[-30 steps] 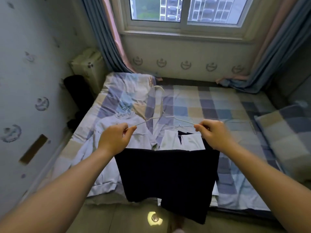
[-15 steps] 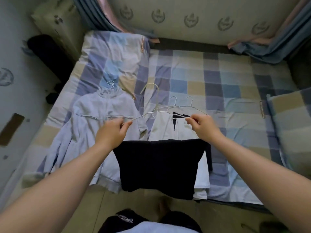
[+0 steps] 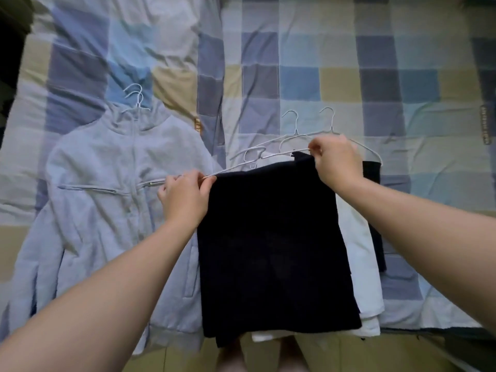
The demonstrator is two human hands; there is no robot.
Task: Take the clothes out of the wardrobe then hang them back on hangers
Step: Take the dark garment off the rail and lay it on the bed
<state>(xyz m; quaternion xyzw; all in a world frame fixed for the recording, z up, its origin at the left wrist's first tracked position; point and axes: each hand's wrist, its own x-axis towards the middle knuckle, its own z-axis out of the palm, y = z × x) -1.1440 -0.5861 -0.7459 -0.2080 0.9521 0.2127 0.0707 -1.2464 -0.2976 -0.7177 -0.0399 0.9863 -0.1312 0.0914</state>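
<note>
1 checked bed (image 3: 349,76) carries a grey jacket (image 3: 107,197) and a white garment (image 3: 359,251) under the dark garment (image 3: 268,251) whose hanger (image 3: 284,153) the left hand (image 3: 185,200) and right hand (image 3: 336,162) pinch.

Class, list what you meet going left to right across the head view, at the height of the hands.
Grey jacket → left hand → black garment → right hand → bare checked bedcover. Both hands pinch one wire hanger.
</note>
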